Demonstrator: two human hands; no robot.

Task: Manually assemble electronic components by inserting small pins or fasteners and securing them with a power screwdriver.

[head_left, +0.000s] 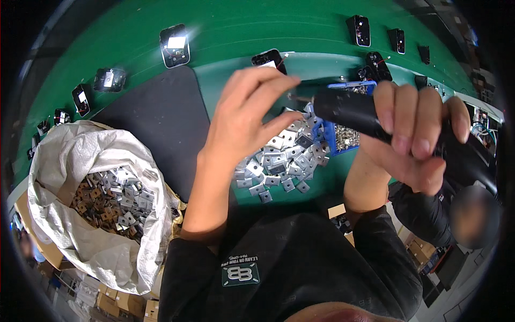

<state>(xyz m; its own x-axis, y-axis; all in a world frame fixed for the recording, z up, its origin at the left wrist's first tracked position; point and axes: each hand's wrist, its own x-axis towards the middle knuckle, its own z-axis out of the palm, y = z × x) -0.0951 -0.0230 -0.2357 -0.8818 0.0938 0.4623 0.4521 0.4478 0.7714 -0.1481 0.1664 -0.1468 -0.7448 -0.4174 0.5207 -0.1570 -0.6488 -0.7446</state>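
Observation:
My right hand (410, 121) is wrapped round a black electric screwdriver (344, 109), held nearly level with its bit pointing left. At the end of the bit sits a tiny shiny piece (291, 97), too small to name for sure. My left hand (241, 112) is beside that tip, its thumb and index finger spread apart with nothing visible between them. Under both hands lies a loose pile of flat square metal plates (276, 161), many with a hole in the middle. Behind the left fingers, a black open housing (275, 58) is partly hidden.
A blue tray (333, 140) of small screws stands right of the pile. At left, a white woven sack (51, 206) holds many metal clips, beside a dark mat (155, 123). Several black housings, one being this bright one (176, 47), line the green surface (230, 27). Another person (424, 214) is at right.

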